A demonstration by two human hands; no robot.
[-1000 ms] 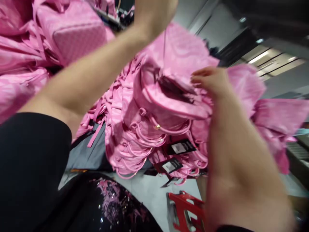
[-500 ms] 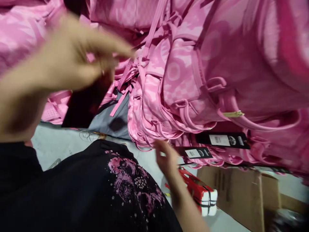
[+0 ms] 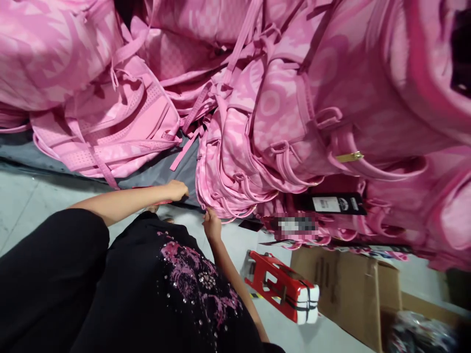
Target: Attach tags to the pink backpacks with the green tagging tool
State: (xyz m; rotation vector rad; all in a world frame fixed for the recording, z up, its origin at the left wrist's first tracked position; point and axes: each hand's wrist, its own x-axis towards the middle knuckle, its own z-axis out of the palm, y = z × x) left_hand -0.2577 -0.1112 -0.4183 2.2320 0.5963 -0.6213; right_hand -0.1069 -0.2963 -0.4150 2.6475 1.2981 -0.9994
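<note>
A big heap of pink backpacks (image 3: 279, 113) with black hang tags (image 3: 333, 203) fills the upper part of the view. My left hand (image 3: 177, 190) reaches low to the heap's bottom edge, fingers curled into a fist by the grey cloth (image 3: 154, 174); what it grips is hidden. My right hand (image 3: 211, 224) sits just to its right, fingers pinched on a thin pink strap loop (image 3: 221, 212) of the lowest backpack. I wear a black top with pink sequins (image 3: 198, 279).
A separate pink backpack (image 3: 110, 132) lies left on the grey cloth. On the pale floor below stand a red and white object (image 3: 283, 289) and a brown cardboard box (image 3: 342, 289). A dark bundle (image 3: 423, 338) sits at the bottom right.
Both hands have dropped from up in the heap to its bottom edge. The left hand, raised near the camera with a dark card half a second ago, is now far down.
</note>
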